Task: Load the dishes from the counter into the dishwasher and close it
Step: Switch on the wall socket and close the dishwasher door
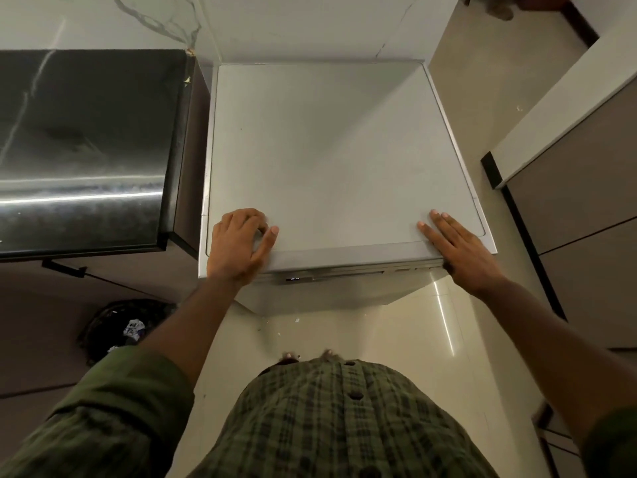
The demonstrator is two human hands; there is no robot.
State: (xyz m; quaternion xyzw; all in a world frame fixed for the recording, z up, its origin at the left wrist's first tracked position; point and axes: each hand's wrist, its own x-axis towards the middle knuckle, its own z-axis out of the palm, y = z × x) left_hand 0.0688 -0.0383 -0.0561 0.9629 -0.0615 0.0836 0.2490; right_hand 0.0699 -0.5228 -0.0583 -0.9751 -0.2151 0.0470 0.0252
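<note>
the dishwasher (pixel 341 160) stands on the pale tiled floor (pixel 372 339) between a dark counter (pixel 82 146) on the left and grey cabinets (pixel 582 208) on the right, its back against a marbled white wall (pixel 293 25). its door looks closed, with only the top strip of the front panel and a small lit display showing below the front edge. both hands rest on the flat grey top near that front edge. the left hand (pixel 238 243) sits at the front left corner, palm down, its fingers bent and knuckles raised, thumb stretched out along the surface; it holds nothing. the right hand (pixel 458 246) lies at the front right corner with its fingers straight and close together, flat on the top, the heel of the hand hanging past the edge. the person wears a green checked shirt (pixel 331 419) with the sleeves rolled back. on the floor under the counter, at the lower left, stands a dark bin (pixel 120 326) with crumpled paper inside. no dishes show on the counter's visible part, which is glossy and streaked with reflected light.
</note>
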